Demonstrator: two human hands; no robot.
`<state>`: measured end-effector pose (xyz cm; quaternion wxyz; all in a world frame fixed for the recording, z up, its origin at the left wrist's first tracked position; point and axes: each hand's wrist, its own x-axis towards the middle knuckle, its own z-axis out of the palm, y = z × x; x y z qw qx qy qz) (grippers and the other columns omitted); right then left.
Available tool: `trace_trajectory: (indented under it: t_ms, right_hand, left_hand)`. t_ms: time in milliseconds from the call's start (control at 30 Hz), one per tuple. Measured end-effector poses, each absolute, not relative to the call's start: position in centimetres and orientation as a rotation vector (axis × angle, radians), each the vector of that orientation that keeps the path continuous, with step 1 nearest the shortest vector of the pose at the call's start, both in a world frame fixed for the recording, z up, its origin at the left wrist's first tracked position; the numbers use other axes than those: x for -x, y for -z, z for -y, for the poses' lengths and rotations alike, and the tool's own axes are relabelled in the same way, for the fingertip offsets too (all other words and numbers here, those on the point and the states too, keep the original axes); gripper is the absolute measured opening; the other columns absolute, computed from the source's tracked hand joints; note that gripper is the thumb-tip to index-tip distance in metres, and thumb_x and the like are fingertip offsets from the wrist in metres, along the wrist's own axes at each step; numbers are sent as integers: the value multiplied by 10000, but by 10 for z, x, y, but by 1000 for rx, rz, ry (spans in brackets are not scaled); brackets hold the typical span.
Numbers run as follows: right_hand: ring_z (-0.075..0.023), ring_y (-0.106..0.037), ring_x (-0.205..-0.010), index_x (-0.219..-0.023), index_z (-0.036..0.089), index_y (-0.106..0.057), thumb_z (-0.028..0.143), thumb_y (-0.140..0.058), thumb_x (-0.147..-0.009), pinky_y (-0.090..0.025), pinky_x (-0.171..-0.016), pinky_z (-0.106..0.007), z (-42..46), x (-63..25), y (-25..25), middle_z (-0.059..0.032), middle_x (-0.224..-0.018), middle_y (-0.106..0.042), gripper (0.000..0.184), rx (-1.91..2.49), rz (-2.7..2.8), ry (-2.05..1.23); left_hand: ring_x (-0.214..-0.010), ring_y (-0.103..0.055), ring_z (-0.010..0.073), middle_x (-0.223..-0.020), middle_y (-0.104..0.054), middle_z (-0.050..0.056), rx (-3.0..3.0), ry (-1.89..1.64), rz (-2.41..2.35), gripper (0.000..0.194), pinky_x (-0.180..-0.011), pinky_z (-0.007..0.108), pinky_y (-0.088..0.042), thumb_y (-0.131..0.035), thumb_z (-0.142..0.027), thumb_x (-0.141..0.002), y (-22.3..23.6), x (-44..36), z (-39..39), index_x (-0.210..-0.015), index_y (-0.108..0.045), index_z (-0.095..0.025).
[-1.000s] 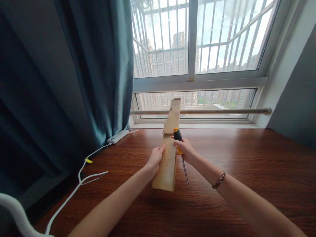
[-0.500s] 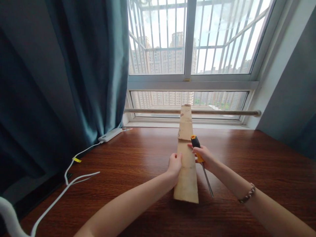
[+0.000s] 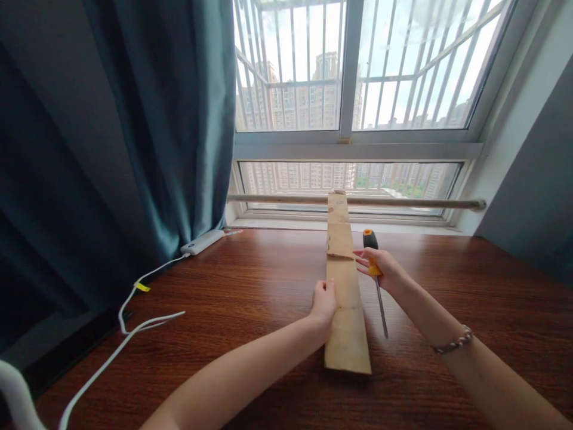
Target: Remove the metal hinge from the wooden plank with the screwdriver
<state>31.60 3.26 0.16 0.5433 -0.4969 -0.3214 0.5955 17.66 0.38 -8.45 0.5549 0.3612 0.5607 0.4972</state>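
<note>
A long pale wooden plank (image 3: pixel 344 298) lies lengthwise on the dark wooden table (image 3: pixel 250 298), running away from me toward the window. A crack or joint crosses it about a third of the way from its far end. My left hand (image 3: pixel 323 303) grips the plank's left edge near the middle. My right hand (image 3: pixel 380 267) is just off the plank's right edge, closed round the orange and black handle of a screwdriver (image 3: pixel 375 280). The metal shaft points back toward me, low over the table.
A teal curtain (image 3: pixel 147 119) hangs at the left. A white power strip (image 3: pixel 202 242) and white cables (image 3: pixel 134 322) lie at the table's left edge. A barred window (image 3: pixel 353 77) and a horizontal rail (image 3: pixel 403 203) stand behind the table.
The plank has come down from tilted in the air to flat on the table and has swung straight. My right hand with the screwdriver has drawn away from the plank's right edge.
</note>
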Motion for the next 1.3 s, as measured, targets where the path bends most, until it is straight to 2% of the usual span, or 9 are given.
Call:
trace_trajectory:
  t_ms: [133,300,400,467,567,667,833,1033,1300]
  right_hand:
    - [-99,-548,-557,-678,121,-615,98,-587,-555,-442,-460,-169,-35,-309,-14,-38,-621,-587,128,1163,805,-1390]
    - [-92,-492,-463,-724,143,-620,111,-600,-555,-387,-402,-191,-25,-291,-32,9,-536,-546,173,1148,896,-1293]
    - [-118,-571,-563,-754,147,-626,104,-598,-563,-453,-485,-197,-21,-278,-45,-12,-624,-599,198,1049,896,-1260]
    - [-154,-635,-711,-727,144,-619,97,-579,-577,-513,-607,-215,-24,-272,-53,-51,-730,-647,162,930,863,-1340]
    - [-179,-654,-840,-695,146,-608,92,-554,-608,-542,-701,-240,-37,-268,-60,-78,-855,-687,116,795,763,-1394]
    - [-106,-613,-628,-715,158,-614,173,-578,-673,-489,-496,-180,-57,-271,-60,-40,-804,-690,58,852,643,-1197]
    - [-21,-311,-299,-643,156,-579,505,-594,-747,-196,-253,-171,-84,-285,-56,6,-543,-592,364,899,728,-890]
    - [-135,-622,-509,-695,115,-640,393,-814,-550,-538,-449,-225,-94,-307,-53,-50,-643,-674,359,938,1045,-908]
    - [-178,-668,-721,-750,95,-673,203,-851,-470,-591,-702,-304,-93,-322,-50,-57,-749,-696,349,837,1225,-1102]
  left_hand:
    - [-893,-588,240,-893,-600,98,-897,-1119,-1299,229,-813,356,-452,-549,-379,-818,78,-171,-4,-891,-463,-180]
    - [-1265,-372,304,-1264,-434,158,-1230,-1494,-1249,742,-1057,368,-274,-822,-135,-455,51,-159,-26,-1099,-457,-177]
    - [-1257,-396,295,-1299,-429,152,-1257,-1612,-1059,878,-1050,369,-293,-846,-112,-399,33,-157,-47,-1175,-443,-186]
    - [-1134,-516,267,-1220,-517,134,-1125,-1582,-948,824,-969,360,-386,-836,-95,-429,25,-159,-58,-1158,-464,-190]
    - [-867,-624,191,-967,-641,83,-874,-1524,-866,471,-797,309,-477,-757,-83,-572,20,-161,-71,-986,-546,-164]
    - [-662,-610,126,-755,-640,35,-617,-1512,-908,159,-658,259,-487,-629,-61,-696,24,-159,-80,-803,-547,-146]
    - [-488,-536,74,-619,-600,-11,-423,-1462,-894,120,-558,218,-461,-568,-31,-741,37,-149,-94,-758,-533,-145]
    - [-583,-602,86,-735,-668,23,-446,-1480,-821,176,-574,199,-464,-573,-7,-747,46,-149,-99,-868,-587,-135]
    - [-614,-619,94,-767,-687,20,-446,-1493,-740,174,-624,216,-498,-618,-23,-744,48,-150,-93,-865,-600,-146]
